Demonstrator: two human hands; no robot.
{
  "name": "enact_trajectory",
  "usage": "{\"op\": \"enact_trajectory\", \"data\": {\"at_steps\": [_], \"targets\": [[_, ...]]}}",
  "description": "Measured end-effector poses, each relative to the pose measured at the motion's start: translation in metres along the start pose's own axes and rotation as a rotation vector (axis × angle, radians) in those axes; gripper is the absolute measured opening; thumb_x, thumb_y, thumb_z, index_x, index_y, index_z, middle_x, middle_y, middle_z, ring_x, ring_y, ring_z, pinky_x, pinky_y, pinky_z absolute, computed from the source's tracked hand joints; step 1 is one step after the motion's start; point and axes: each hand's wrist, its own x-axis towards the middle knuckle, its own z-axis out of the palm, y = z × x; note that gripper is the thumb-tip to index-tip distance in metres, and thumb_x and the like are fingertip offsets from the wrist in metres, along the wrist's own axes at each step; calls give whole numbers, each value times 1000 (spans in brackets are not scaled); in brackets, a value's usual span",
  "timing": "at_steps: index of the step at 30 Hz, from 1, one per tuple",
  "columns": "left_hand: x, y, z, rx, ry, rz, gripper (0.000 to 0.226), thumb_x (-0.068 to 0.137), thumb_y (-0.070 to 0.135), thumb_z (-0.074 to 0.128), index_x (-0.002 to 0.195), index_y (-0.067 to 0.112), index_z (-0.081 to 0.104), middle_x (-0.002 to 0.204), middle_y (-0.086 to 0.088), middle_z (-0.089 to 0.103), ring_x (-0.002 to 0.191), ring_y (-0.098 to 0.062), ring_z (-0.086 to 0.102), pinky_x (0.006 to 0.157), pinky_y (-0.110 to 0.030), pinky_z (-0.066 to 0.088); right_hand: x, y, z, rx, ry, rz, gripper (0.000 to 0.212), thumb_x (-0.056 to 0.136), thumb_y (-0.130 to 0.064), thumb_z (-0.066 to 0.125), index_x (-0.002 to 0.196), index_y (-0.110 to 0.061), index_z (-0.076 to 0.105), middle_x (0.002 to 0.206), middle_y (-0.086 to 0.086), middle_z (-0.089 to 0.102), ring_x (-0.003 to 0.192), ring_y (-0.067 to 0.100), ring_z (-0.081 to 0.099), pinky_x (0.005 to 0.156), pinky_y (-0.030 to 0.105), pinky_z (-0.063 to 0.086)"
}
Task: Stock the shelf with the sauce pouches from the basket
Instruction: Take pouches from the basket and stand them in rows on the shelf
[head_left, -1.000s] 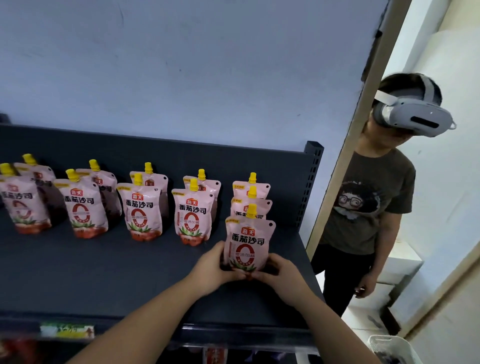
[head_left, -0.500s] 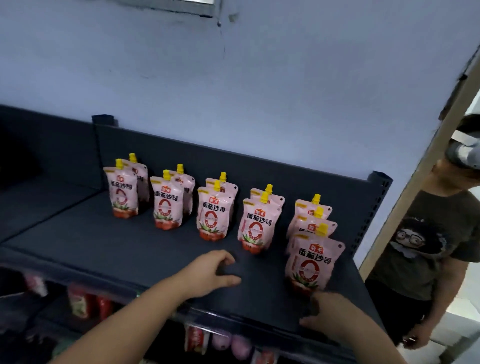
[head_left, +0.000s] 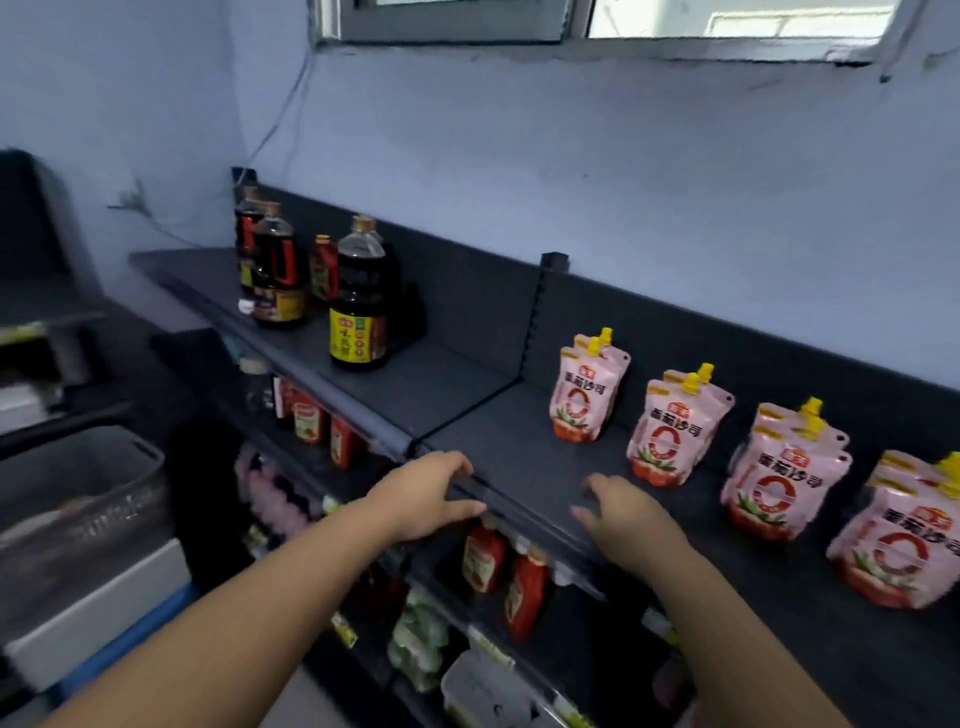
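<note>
Several pink sauce pouches (head_left: 662, 434) with yellow caps stand in rows along the back of the dark shelf (head_left: 519, 457), running off to the right. My left hand (head_left: 428, 493) hovers at the shelf's front edge, fingers relaxed and empty. My right hand (head_left: 621, 512) is over the shelf front a little to the right, also empty with loose fingers. Both hands are well short of the nearest pouches. A grey mesh basket (head_left: 78, 499) sits low at the left; its contents are blurred.
Dark soy sauce bottles (head_left: 358, 306) stand on the shelf's left section beyond an upright divider (head_left: 545, 312). Red sauce pouches (head_left: 483, 556) hang on the lower shelf under my hands. A wall and window are behind; white boxes sit under the basket.
The view has swung left, away from the right end of the shelf. Both hands let go of the front right pouch and drew back to the shelf's front edge, empty.
</note>
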Motion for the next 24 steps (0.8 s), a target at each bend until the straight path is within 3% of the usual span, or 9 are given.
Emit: {"op": "enact_trajectory", "data": {"at_steps": [10, 14, 24], "targets": [[-67, -162, -82, 36, 183, -322, 55, 85, 57, 63, 126, 22, 53, 125, 1, 60, 109, -18, 60, 94, -39, 50, 89, -215, 39, 60, -20, -435, 41, 99, -46, 48, 131, -20, 49, 125, 5, 54, 107, 26, 58, 86, 42, 53], [-90, -221, -106, 7, 234, -469, 52, 86, 53, 64, 126, 22, 53, 127, -1, 59, 110, -20, 59, 95, -38, 50, 127, -295, 59, 90, -63, -609, 43, 99, -45, 49, 132, -19, 50, 129, 7, 55, 118, 30, 56, 94, 41, 48], [-112, -349, -173, -14, 411, -804, 49, 86, 48, 66, 126, 22, 56, 124, -2, 62, 107, -18, 60, 90, -31, 49, 238, -466, 111, 91, -233, -924, 49, 97, -48, 49, 138, -23, 44, 132, 5, 53, 117, 26, 56, 94, 40, 48]]}}
